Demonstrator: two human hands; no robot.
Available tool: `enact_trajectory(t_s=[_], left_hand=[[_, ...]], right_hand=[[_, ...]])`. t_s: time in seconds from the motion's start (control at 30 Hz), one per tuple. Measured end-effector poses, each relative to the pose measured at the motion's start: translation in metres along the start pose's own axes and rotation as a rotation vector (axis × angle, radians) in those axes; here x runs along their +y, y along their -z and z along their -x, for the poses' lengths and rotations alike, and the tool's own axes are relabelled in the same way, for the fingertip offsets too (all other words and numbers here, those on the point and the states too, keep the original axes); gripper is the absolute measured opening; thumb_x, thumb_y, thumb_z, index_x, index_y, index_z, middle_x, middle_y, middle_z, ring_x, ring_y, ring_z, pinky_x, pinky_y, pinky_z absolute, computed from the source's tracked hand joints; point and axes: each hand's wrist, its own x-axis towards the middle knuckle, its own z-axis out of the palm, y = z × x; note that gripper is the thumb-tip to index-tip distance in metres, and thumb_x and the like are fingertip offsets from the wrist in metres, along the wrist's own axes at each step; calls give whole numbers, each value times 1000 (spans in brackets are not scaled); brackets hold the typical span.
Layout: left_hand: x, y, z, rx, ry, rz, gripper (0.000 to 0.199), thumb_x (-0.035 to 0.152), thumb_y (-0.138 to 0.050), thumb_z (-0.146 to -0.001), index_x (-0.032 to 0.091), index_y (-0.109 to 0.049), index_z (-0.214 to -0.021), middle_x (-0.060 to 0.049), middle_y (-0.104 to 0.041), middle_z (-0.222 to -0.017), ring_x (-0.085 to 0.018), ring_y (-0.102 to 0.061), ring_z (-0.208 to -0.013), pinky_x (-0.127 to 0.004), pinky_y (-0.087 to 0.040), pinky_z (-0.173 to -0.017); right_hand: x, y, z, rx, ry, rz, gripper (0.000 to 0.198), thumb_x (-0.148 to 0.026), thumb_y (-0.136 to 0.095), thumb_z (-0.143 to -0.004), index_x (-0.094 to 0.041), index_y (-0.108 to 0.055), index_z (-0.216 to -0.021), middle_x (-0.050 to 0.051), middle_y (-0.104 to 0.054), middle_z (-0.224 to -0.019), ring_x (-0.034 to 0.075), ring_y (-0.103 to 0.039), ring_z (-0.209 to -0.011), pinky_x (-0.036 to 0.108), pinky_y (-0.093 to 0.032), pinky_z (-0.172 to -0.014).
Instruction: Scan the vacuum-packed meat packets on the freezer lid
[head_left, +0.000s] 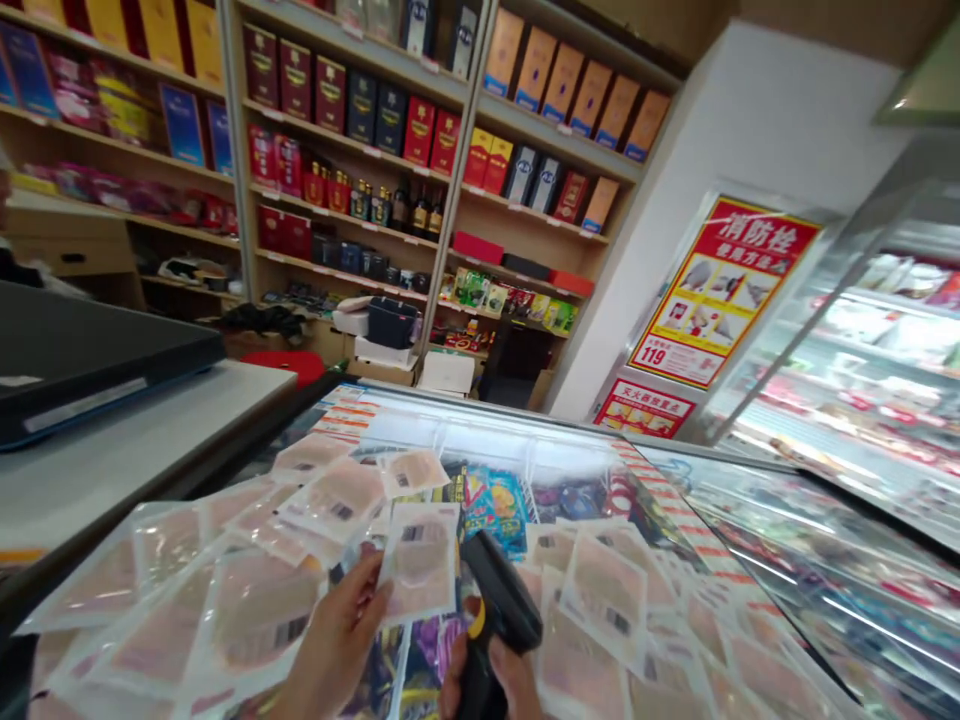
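Between the fingers of my left hand is a flat clear plastic packet, held upright with a barcode near its top. My right hand wraps round the handle of a black barcode scanner, its head tilted up beside the packet. A yellow trigger shows under one finger. Many similar packets lie overlapping on the glass counter to my left. Another spread of packets covers the glass to my right. Some of them show barcodes too.
Under the glass of the freezer counter lie colourful packages. A dark flat device stands on a white counter at the left. Shelves of boxes and bottles line the back. A lit display fridge stands at the right.
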Motion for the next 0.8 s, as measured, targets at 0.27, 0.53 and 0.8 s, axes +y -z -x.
enact_trajectory(t_s=[0.27,0.53,0.8], left_hand=[[8,0,-5,-27,-191,-5,38,32,-48,-67,15,-53,-100,-6,-63,-92,-20,-56,-85,-29,-42,-77],[14,-9,-15,-7,-255,-21,34,27,-45,-62,15,-56,-91,-1,-65,-70,-18,-59,-67,-26,-45,-63],[26,-11,-16,29,-335,-113,23,26,-51,-57,19,-61,-76,-1,-66,-65,-21,-60,-71,-28,-45,-62]], right_hand=[[-19,-16,22,-9,77,28,38,-43,-60,-58,-18,-52,-85,-3,-54,-52,8,-47,-39,19,-35,-35],[-23,-24,51,34,92,349,34,-48,-56,-59,-15,-49,-61,-2,-50,-40,7,-41,-29,19,-32,-31],[-18,-35,79,101,247,301,32,-46,-53,-60,-15,-49,-61,-3,-48,-38,9,-42,-29,20,-30,-29]])
